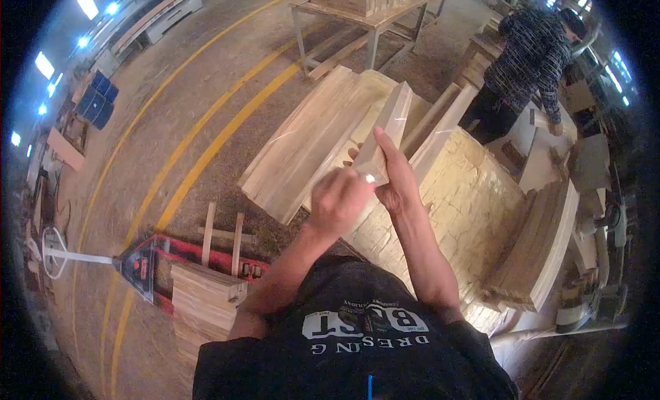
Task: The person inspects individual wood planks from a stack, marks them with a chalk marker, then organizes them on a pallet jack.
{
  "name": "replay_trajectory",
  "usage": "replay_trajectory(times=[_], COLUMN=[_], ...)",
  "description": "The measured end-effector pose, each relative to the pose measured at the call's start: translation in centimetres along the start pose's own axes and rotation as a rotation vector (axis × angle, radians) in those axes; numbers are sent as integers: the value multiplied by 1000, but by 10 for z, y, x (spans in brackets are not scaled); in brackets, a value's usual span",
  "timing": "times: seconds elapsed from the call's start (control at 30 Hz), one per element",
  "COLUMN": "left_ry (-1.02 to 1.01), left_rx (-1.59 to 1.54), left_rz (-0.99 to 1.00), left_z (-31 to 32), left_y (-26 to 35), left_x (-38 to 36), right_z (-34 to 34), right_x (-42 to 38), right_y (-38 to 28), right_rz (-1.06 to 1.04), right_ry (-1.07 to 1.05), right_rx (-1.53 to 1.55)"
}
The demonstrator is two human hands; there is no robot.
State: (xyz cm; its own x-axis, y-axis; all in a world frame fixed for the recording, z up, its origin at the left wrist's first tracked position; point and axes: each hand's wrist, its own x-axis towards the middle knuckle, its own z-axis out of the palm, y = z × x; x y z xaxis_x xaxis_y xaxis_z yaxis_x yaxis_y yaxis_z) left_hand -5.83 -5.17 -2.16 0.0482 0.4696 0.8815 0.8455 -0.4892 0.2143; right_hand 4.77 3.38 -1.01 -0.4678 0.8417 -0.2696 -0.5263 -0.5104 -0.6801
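My right hand (pixel 397 172) grips the near end of a pale wooden board (pixel 394 115), thumb lying along its side. The board points away from me, over the bench. My left hand (pixel 337 199), smeared by motion, is closed close to that near end. A small bright white spot shows at its fingers; I cannot make out what it is. Left of the board lies a row of long wooden pieces (pixel 302 146) side by side. Beneath is a bench top with a yellowish, creased covering (pixel 467 201).
A stack of wooden strips (pixel 540 252) sits at the bench's right. A red pallet truck (pixel 161 262) carrying stacked wood (pixel 206 290) stands at lower left. Another table (pixel 371 22) holds wood at the back. A person (pixel 526 63) bends over pieces at upper right. Yellow lines mark the floor.
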Motion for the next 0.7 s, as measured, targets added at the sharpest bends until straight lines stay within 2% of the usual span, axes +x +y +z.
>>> replay_trajectory(times=[0.07, 0.13, 0.17, 0.2, 0.23, 0.27, 0.33, 0.37, 0.43, 0.47, 0.5, 0.57, 0.63, 0.7], left_ry=[11, 185, 179, 83, -24, -36, -186, -199, -251, -237, -238, -168, -179, -194], left_rx=[210, 25, 4, -153, -309, -333, -942, -951, -1178, -1213, -1221, -1203, -1173, -1131], left_rz=[-258, -670, -656, -781, -902, -886, -1170, -1158, -1200, -1206, -1201, -1254, -1236, -1222], left_z=[-10, -16, -22, -28, -29, -24, -15, -8, 3, 11, 18, 32, 42, 50], left_y=[-18, -52, -60, -64, -61, -49, -25, -16, -2, -4, -5, -9, -13, -19], left_x=[2, -5, -9, -15, -19, -20, -20, -18, -15, -18, -18, -14, -3, 7], right_z=[-3, -6, -8, -13, -22, -29, -37, -38, -42, -46, -49, -42, -46, -65], right_x=[3, -3, -6, -4, 4, 9, 18, 21, 27, 30, 31, 32, 48, 79], right_y=[-4, -8, -12, -11, -4, 2, 12, 14, 13, 10, 6, 1, 3, 17], right_rz=[-53, -104, -148, -175, -306, -430, -457, -463, -471, -411, -351, -334, -313, -466], right_ry=[11, 73, 130, 147, 231, 318, 392, 445, 430, 413, 391, 435, 470, 614], right_rx=[-21, -96, -185, -181, -315, -451, -475, -499, -427, -314, -204, -158, -105, -259])
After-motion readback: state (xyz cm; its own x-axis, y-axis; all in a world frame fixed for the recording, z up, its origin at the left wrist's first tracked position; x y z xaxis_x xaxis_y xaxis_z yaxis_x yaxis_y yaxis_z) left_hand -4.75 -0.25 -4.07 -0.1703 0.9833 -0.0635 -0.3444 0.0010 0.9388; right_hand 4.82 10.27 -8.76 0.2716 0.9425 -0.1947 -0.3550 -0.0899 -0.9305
